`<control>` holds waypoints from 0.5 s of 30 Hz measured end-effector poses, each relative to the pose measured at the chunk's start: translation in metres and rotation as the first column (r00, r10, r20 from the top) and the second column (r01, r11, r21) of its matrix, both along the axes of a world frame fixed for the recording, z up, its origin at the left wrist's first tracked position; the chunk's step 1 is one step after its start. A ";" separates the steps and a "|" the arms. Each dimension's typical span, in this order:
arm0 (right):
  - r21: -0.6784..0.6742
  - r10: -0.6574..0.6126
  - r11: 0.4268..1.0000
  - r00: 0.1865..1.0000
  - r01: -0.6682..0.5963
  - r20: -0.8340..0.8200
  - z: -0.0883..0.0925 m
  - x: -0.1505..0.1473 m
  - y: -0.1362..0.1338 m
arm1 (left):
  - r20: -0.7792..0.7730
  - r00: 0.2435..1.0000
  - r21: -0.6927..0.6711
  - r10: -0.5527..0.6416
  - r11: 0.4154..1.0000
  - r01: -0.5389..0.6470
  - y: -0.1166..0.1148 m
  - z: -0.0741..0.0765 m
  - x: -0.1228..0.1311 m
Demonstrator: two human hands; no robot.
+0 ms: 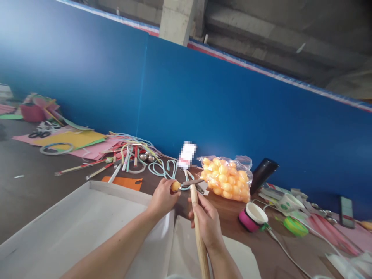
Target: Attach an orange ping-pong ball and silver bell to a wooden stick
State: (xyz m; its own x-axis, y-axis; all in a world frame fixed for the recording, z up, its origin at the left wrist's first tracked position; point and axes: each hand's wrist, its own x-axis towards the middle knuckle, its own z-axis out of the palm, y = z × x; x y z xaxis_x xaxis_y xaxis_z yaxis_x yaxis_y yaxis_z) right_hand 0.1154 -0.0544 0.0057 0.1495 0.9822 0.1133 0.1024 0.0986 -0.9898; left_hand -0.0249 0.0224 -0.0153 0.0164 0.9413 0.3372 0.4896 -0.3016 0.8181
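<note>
Orange ball (175, 186) lies pinched in the left hand (163, 196), near the right hand (208, 220) gripping a hammer (198, 229).

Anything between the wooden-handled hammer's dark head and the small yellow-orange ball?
Only a small shiny bit, too blurred to identify, by the ball in the left hand; no other obstacle shows before the hammer in the right hand.

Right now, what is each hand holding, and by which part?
The left hand holds a yellow-orange ball by its sides, the contact partly hidden. The right hand grips a hammer by its wooden handle, below the head.
</note>
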 end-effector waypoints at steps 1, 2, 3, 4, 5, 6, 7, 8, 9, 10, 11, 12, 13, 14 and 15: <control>0.001 -0.001 1.000 1.000 0.001 0.002 0.000 0.000 0.000 | -0.001 1.000 0.003 -0.002 1.000 0.002 0.000 -0.001 0.000; -0.004 0.003 1.000 1.000 -0.003 0.003 0.000 0.000 0.000 | -0.002 1.000 0.005 -0.008 1.000 0.008 0.000 -0.001 0.000; -0.012 0.010 1.000 1.000 -0.010 0.006 -0.001 0.000 0.000 | -0.005 1.000 0.005 -0.012 1.000 0.012 0.000 -0.002 0.000; -0.019 0.017 1.000 1.000 -0.017 0.008 -0.001 0.000 0.000 | -0.007 1.000 0.001 -0.014 1.000 0.014 0.000 -0.002 0.000; -0.021 0.021 1.000 1.000 -0.020 0.010 -0.001 0.000 0.000 | -0.008 1.000 -0.003 -0.013 1.000 0.013 0.000 -0.002 0.000; -0.016 0.017 1.000 1.000 -0.017 0.009 -0.001 0.000 0.000 | -0.008 1.000 -0.007 -0.010 1.000 0.010 0.001 -0.002 0.000; -0.007 0.009 1.000 1.000 -0.009 0.007 -0.001 0.000 0.000 | -0.010 1.000 -0.010 -0.007 1.000 0.007 0.001 -0.002 0.000; 0.001 0.004 1.000 1.000 -0.004 0.005 -0.002 0.000 0.000 | -0.012 1.000 -0.013 -0.004 1.000 0.004 0.001 -0.002 0.000; 0.005 0.002 1.000 1.000 -0.002 0.002 -0.002 0.000 0.000 | -0.013 1.000 -0.015 -0.005 1.000 0.005 0.000 -0.001 0.000; 0.004 0.005 1.000 1.000 -0.005 -0.001 -0.002 0.000 0.000 | -0.015 1.000 -0.017 -0.009 1.000 0.008 0.000 -0.001 0.000; 0.000 0.009 1.000 1.000 -0.009 -0.003 -0.002 0.000 0.000 | -0.016 1.000 -0.020 -0.011 1.000 0.011 0.000 -0.001 0.000; -0.005 0.014 1.000 1.000 -0.014 -0.004 -0.002 0.000 0.000 | -0.017 1.000 -0.023 -0.014 1.000 0.013 0.000 0.000 0.000; -0.007 0.017 1.000 1.000 -0.017 -0.001 -0.002 0.000 0.001 | -0.017 1.000 -0.025 -0.014 1.000 0.013 0.000 0.000 0.000; -0.005 0.017 1.000 1.000 -0.017 0.004 -0.003 0.000 0.001 | -0.015 1.000 -0.026 -0.012 1.000 0.012 0.000 0.000 0.000; 0.000 0.013 1.000 1.000 -0.013 0.010 -0.003 0.000 0.001 | -0.014 1.000 -0.026 -0.009 1.000 0.009 0.000 0.000 0.000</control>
